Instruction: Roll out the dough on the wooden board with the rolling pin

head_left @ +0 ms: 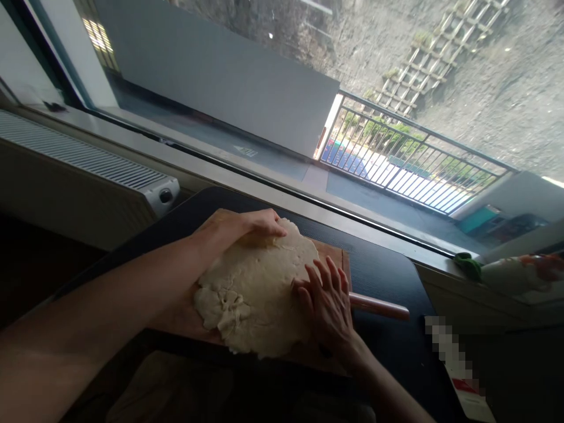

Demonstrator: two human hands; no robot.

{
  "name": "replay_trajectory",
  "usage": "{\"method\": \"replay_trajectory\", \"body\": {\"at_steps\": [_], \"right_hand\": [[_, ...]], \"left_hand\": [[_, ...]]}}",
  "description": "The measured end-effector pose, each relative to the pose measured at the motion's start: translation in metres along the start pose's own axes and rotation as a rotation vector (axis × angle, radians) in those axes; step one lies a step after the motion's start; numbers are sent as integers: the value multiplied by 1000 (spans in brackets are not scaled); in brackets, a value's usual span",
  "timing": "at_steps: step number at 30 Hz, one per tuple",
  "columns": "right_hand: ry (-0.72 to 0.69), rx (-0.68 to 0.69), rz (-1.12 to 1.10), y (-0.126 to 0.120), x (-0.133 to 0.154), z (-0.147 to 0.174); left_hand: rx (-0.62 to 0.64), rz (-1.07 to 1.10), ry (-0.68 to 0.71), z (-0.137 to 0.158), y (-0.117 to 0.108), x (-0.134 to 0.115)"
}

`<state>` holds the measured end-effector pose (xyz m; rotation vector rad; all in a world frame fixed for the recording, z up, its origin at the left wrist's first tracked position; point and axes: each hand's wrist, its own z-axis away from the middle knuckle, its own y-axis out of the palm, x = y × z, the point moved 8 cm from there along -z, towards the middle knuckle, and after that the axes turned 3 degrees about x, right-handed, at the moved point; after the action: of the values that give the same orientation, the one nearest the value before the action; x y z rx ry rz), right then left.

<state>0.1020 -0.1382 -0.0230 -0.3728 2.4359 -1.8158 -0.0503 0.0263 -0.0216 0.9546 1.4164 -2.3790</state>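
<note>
A wide, flattened sheet of pale dough (259, 288) lies on a wooden board (337, 255). It has ragged edges and a cracked, folded patch at its near left. My left hand (265, 223) is at the dough's far edge, fingers curled and closed on it; the fingertips are partly hidden. Over the right side of the dough, my right hand (328, 296) is open with its fingers spread. From beneath that hand a wooden rolling pin (381, 306) sticks out to the right; the rest of it is mostly hidden.
The board rests on a black table (396, 276) against a window sill (304, 202). A white radiator (161, 194) stands left of the table. Outside are a railing (409, 158) and a slope. At the right lie a green item (467, 266) and a partly blurred package (469, 388).
</note>
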Motion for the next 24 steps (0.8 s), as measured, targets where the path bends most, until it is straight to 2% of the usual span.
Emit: {"method": "replay_trajectory", "body": {"at_steps": [3, 6, 8, 10, 11, 13, 15, 17, 20, 22, 24], "right_hand": [[115, -15, 8, 1, -20, -33], [203, 26, -19, 3, -37, -64], [151, 36, -23, 2, -28, -51], [32, 40, -26, 1, -10, -18], [-29, 57, -38, 2, 0, -2], [-55, 60, -51, 4, 8, 13], [17, 42, -67, 4, 1, -1], [113, 63, -114, 5, -14, -33], [10, 226, -309, 4, -23, -65], [-120, 283, -405, -6, -26, -60], [-171, 273, -402, -17, -36, -42]], "left_hand": [[56, -21, 23, 2, 3, -4], [60, -43, 3, 5, 3, -4], [30, -64, -15, 5, 1, -2], [15, -71, -11, 3, 0, -1], [22, -70, -6, 1, 1, -1], [62, -69, -2, -1, 5, -2], [113, -68, -12, -1, 9, -3], [154, -43, -24, 3, 12, -6], [195, 88, -17, 13, 10, -11], [193, 205, 3, 16, 2, -11], [112, 277, -14, 14, -15, -1]]}}
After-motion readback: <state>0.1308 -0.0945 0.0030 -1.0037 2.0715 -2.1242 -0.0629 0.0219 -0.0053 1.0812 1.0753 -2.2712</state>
